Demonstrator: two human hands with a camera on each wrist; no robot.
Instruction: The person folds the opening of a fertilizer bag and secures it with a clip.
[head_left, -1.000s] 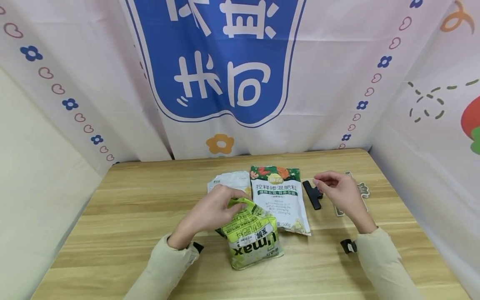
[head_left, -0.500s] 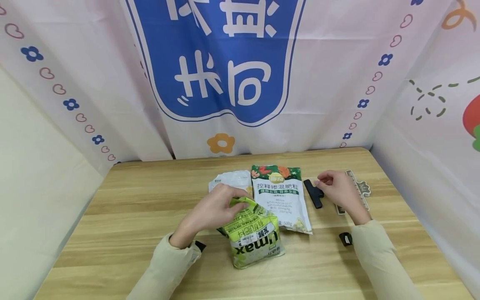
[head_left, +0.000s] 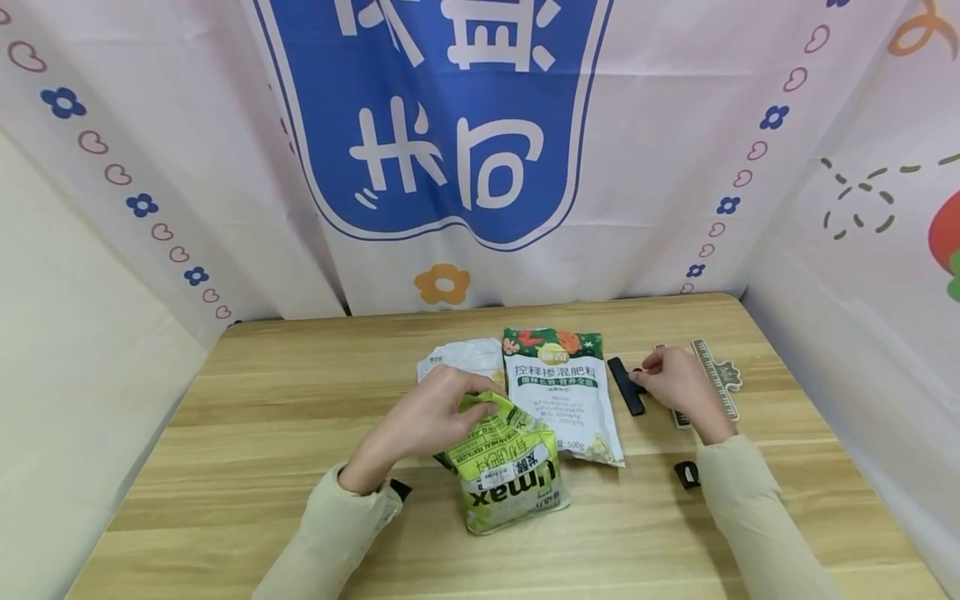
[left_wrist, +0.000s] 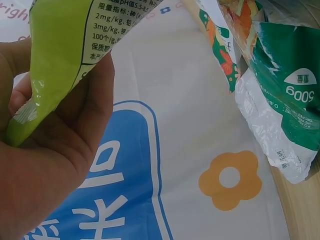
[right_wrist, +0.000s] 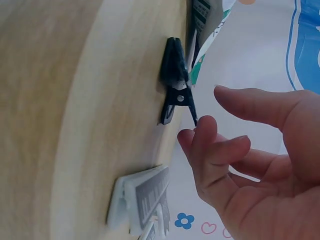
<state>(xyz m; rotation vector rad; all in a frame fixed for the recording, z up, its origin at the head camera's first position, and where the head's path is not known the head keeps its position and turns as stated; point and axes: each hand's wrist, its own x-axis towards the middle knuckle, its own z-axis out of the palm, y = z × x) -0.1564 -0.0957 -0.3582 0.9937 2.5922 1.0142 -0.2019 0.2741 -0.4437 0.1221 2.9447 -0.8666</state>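
My left hand (head_left: 431, 417) pinches the top of a lime-green fertilizer bag (head_left: 510, 496), which stands on the table with its label upside down. In the left wrist view the gathered green film lies between thumb and fingers. Over on the right, my right hand (head_left: 686, 392) is at a black bag clip (head_left: 627, 390) lying on the table. From the right wrist view, bent fingertips (right_wrist: 206, 125) meet the end of the clip's raised handle, while the thumb stays apart from it. A white fertilizer bag with a green top (head_left: 558, 400) lies just left of the clip.
Behind the green bag lies another, whitish bag (head_left: 465, 357), partly hidden. Right of my right hand lies a ruler-patterned clip (head_left: 718, 379); a similar one is mostly covered by that hand. A printed curtain (head_left: 637, 208) hangs along the table's back edge.
My right hand has come down closer to the black clip, its fingertips now at the clip's handle. The left hand and the green bag have stayed in place.
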